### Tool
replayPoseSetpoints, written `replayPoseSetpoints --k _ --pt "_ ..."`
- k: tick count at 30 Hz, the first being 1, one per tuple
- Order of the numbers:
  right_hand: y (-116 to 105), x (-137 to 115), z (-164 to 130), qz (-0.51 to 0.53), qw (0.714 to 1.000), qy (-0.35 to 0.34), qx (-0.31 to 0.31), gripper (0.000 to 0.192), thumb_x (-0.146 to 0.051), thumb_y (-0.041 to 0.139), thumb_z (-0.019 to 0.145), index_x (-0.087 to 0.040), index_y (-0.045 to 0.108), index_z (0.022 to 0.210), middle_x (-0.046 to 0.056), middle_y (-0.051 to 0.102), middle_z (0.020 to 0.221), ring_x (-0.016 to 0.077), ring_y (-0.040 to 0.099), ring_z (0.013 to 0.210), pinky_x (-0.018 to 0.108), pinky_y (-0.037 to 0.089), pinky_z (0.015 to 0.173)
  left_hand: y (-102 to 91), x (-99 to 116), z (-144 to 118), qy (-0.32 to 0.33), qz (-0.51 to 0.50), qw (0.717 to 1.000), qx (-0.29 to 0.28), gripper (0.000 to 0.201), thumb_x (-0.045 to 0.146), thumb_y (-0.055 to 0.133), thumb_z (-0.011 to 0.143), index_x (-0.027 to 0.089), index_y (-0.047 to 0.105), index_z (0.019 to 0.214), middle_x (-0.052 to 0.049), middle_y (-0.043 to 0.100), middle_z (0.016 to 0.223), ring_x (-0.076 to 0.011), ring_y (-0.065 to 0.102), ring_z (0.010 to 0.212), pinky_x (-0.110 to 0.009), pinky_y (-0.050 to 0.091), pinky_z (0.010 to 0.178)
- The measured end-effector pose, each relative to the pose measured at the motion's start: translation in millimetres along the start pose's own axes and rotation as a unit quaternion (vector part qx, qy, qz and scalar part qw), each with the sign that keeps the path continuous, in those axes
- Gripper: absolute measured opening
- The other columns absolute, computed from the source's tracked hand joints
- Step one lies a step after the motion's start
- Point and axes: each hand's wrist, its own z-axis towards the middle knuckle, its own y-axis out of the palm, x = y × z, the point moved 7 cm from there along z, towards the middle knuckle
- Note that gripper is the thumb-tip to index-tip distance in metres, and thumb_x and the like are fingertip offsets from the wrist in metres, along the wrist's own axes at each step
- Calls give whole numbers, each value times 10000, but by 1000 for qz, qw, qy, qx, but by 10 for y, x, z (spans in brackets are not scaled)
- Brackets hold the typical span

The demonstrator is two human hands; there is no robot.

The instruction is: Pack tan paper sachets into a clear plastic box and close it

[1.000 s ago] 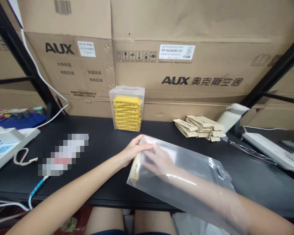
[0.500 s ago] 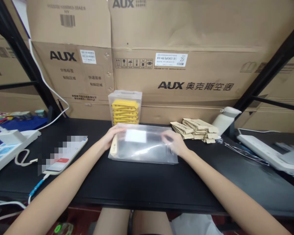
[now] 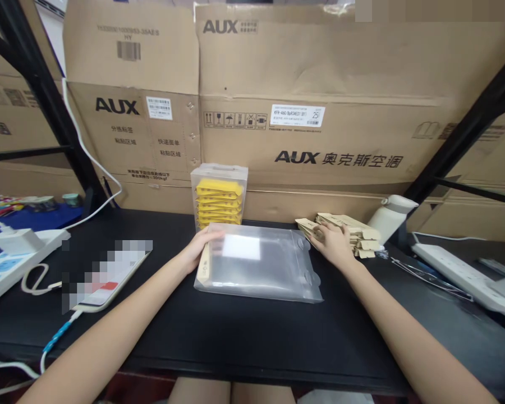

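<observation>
A clear, rectangular plastic box point(image 3: 269, 276) is lying on the black table point(image 3: 244, 336), showing a tan packet point(image 3: 203, 268) inside the end the left hand point(image 3: 197, 248) is clasping, fingers bent; the right hand point(image 3: 335, 244) is curving half-open over stacked tan packets point(image 3: 359, 227), grip unclear.

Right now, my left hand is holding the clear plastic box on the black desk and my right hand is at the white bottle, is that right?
Not quite: the head view shows your right hand at the tan packets, not the white bottle. Your left hand is holding the clear plastic box on the black desk.
</observation>
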Motion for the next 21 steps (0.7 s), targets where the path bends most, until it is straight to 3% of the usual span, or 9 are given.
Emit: replayPoseSetpoints --k 6,12,17,21 --pt "74 -38 -34 -43 999 -1 -27 269 -244 545 776 -171 660 1008 206 641 1241 354 566 1141 623 186 1049 -12 -7 33 6 -1 1000 5 365 235 816 680 146 649 993 -37 714 837 -157 686 692 -266 566 617" --pt "23 -101 -30 14 1000 16 -7 178 -185 547 740 -194 675 863 181 627 1267 358 550 1157 616 194 1064 -47 -43 78 12 -8 1000 9 373 250 825 682 163 646 998 -24 708 834 -149 681 678 -260 566 603" --pt "-168 -75 -9 143 986 69 59 175 -257 607 720 -199 696 859 165 632 1246 379 523 1186 580 324 1030 -67 4 72 24 -9 1000 15 348 230 820 676 153 662 977 -35 716 835 -163 688 681 -278 572 631" --pt "-257 72 0 281 936 164 133 364 -486 550 805 -195 660 995 119 684 1071 291 625 1006 444 502 874 -119 101 72 48 -18 998 25 327 209 804 675 153 667 967 -28 723 822 -160 690 676 -270 566 653"
